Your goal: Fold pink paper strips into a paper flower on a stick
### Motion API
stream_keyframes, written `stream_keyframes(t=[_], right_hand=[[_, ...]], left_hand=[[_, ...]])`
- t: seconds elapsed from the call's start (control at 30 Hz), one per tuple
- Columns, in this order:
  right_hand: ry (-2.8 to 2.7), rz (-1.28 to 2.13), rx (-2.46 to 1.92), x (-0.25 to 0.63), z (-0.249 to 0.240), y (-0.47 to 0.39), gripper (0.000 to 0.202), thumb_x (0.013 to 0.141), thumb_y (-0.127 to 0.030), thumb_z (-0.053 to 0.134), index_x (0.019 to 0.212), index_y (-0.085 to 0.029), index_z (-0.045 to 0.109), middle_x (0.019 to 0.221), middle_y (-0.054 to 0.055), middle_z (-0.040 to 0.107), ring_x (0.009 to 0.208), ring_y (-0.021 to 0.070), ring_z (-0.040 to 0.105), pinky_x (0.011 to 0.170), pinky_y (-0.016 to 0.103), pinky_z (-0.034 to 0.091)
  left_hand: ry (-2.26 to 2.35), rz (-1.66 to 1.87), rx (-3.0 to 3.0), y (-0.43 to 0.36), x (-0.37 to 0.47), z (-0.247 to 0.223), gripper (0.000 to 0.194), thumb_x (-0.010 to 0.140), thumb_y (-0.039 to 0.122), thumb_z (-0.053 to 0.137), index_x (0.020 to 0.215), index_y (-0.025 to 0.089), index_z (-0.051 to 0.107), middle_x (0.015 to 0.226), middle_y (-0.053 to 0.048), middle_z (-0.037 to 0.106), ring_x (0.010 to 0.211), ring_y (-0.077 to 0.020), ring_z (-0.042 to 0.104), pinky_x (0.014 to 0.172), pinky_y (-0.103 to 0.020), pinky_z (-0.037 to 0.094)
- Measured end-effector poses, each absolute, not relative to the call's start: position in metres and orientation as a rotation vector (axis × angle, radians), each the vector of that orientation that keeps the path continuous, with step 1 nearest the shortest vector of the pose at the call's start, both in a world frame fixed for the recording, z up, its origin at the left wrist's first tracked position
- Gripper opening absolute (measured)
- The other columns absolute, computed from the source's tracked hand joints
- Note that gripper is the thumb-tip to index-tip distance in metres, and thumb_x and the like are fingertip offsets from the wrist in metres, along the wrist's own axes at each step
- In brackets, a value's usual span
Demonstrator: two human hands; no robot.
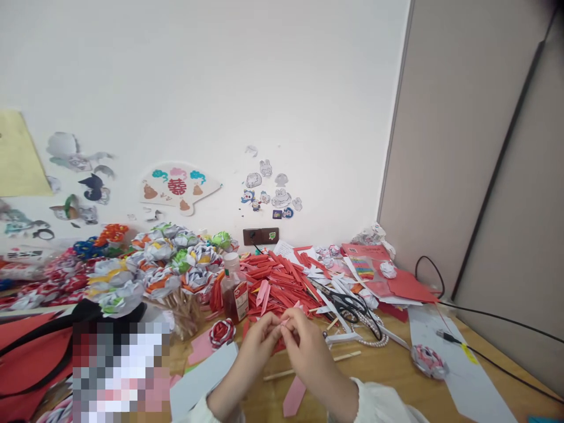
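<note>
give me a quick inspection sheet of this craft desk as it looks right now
surface: wooden table, mostly covered.
job's things: a small red paper strip pinched between both hands; pile of red paper strips just behind.
clutter: paper flowers on sticks, rolled paper rose, bottle, black scissors, bead string, grey sheet.
grippers: left hand and right hand meet, fingertips closed on the strip.
cables: black cables run along the right edge; wall socket.
surroundings: white wall with stickers and a paper fan; beige panel at right.
</note>
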State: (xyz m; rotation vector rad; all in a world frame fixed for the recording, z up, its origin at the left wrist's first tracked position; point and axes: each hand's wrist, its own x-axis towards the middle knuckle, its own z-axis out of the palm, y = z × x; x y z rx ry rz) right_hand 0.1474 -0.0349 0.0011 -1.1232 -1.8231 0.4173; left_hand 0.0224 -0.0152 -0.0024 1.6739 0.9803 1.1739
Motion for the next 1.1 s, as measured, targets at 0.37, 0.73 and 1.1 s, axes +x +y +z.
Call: stream_keyframes(t=[0.37,0.73,1.1], right_hand=[[-1.531,0.618,-0.970,0.151,-0.019,-0.031,0.005,0.077,-0.023,0.045,0.074,-0.021,0.041,0.060,-0.001,0.055,0.055,0.0147,0.055,0.054,0.023,0.041],[-1.974,0.950,-0.952,0.185,-0.006,0.007,0.003,0.071,-0.016,0.055,0.075,-0.016,0.054,0.061,-0.004,0.056,0.056,0.0109,0.051,0.052,0.019,0.035],[-2.322,0.548,-0.702,0.189,0.005,0.029,0.009,0.080,-0.022,0.056,0.083,-0.018,0.063,0.077,0.000,0.063,0.071,0.0123,0.056,0.065,0.020,0.041]], left_hand=[[0.747,1.223,1.254,-0.020,0.031,-0.002,0.039,0.066,0.052,0.061,0.068,0.017,0.044,0.051,0.008,0.046,0.038,-0.0024,0.026,0.041,-0.017,0.020],[0.723,1.007,1.349,0.003,0.015,-0.021,0.039,0.068,0.052,0.060,0.065,0.016,0.048,0.057,0.001,0.059,0.051,-0.0095,0.052,0.051,-0.020,0.037],[0.796,0.993,1.434,0.006,0.012,-0.024,0.035,0.067,0.051,0.062,0.068,0.017,0.050,0.053,-0.001,0.064,0.043,-0.0124,0.057,0.044,-0.021,0.040]])
